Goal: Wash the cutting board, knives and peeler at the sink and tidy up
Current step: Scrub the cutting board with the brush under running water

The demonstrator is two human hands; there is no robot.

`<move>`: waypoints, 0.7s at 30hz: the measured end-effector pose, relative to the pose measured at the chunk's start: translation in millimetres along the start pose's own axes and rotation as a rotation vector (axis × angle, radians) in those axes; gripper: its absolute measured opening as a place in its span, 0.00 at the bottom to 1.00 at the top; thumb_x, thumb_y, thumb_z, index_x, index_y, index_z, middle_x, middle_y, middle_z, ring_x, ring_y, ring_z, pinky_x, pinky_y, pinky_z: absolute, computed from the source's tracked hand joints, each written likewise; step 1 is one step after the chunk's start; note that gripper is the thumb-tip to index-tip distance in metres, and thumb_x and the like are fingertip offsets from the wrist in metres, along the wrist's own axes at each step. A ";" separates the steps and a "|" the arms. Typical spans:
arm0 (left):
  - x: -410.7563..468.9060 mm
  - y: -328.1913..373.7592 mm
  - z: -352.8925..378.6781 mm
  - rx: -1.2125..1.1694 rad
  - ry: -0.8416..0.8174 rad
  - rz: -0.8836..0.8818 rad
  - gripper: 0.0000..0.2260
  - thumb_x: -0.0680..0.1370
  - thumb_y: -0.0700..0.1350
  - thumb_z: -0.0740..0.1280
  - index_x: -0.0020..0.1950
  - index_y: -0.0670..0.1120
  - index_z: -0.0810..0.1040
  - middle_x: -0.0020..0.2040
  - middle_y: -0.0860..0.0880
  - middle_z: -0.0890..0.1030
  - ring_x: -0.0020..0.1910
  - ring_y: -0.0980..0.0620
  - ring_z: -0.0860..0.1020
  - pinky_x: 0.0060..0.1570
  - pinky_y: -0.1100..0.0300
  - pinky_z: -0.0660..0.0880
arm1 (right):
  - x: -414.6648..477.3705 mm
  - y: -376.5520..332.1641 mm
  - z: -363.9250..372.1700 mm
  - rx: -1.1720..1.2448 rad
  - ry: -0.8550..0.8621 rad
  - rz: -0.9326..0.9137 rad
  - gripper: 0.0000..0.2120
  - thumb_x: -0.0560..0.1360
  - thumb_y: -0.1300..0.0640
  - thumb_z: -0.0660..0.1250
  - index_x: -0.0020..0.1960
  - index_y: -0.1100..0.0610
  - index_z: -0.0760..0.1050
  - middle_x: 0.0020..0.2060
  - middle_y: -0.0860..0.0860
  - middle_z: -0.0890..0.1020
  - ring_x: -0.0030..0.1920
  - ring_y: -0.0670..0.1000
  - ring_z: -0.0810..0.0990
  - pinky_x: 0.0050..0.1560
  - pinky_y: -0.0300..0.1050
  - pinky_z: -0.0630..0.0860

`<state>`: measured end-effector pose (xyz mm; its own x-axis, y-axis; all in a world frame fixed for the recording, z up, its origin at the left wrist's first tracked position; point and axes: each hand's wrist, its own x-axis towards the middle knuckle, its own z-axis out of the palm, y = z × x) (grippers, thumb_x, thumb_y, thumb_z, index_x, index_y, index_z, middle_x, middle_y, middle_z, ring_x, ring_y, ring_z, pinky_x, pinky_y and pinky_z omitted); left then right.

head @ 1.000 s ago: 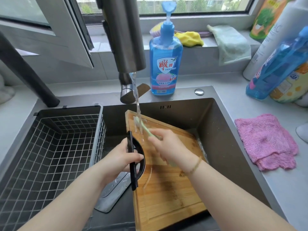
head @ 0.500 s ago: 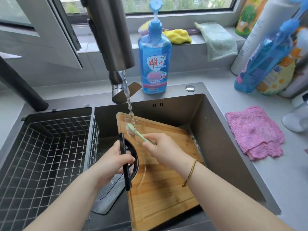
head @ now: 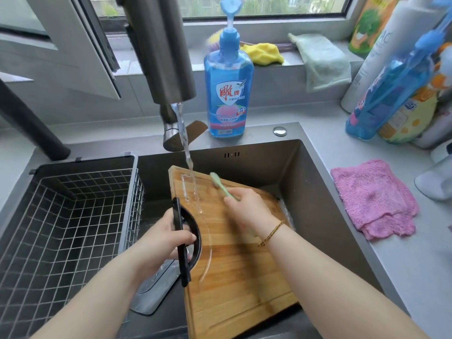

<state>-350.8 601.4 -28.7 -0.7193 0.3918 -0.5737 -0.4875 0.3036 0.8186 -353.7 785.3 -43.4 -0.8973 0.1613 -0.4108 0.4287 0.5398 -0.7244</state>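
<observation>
Found L hand w/ fingers clamped round black handle of bamboo cutting board, propped slantwise in sink. Found R hand pinching pale green utensil, tip beyond fingertips, just right of tap stream hitting board's top end. Noted flat steel blade below L knuckles; wire basket left of them.
</observation>
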 end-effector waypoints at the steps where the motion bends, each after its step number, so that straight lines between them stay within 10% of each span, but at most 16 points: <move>1: 0.3 0.5 0.0 -0.004 -0.001 0.000 0.20 0.72 0.34 0.66 0.59 0.50 0.68 0.56 0.38 0.77 0.46 0.46 0.78 0.35 0.58 0.75 | -1.5 -2.5 2.2 -0.004 -0.020 -0.040 0.17 0.79 0.51 0.57 0.67 0.47 0.69 0.38 0.41 0.73 0.32 0.44 0.72 0.29 0.37 0.69; 14: 5.3 1.0 -2.6 0.013 0.013 -0.028 0.18 0.75 0.31 0.62 0.59 0.49 0.68 0.55 0.40 0.78 0.51 0.45 0.79 0.35 0.58 0.76 | 15.0 21.8 -28.1 -0.296 0.026 0.019 0.16 0.78 0.51 0.56 0.64 0.45 0.71 0.48 0.48 0.80 0.42 0.48 0.77 0.42 0.42 0.73; 21: 11.3 -2.5 -7.1 0.015 0.024 -0.064 0.18 0.75 0.30 0.61 0.59 0.49 0.68 0.58 0.36 0.76 0.48 0.47 0.78 0.31 0.61 0.75 | 17.7 16.3 -10.9 -0.125 -0.063 -0.057 0.16 0.78 0.51 0.58 0.65 0.44 0.71 0.40 0.41 0.74 0.32 0.41 0.70 0.31 0.37 0.68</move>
<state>-361.2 598.8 -37.0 -0.6987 0.3502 -0.6239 -0.5254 0.3407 0.7797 -363.7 806.0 -56.4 -0.9098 0.0773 -0.4077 0.3571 0.6462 -0.6745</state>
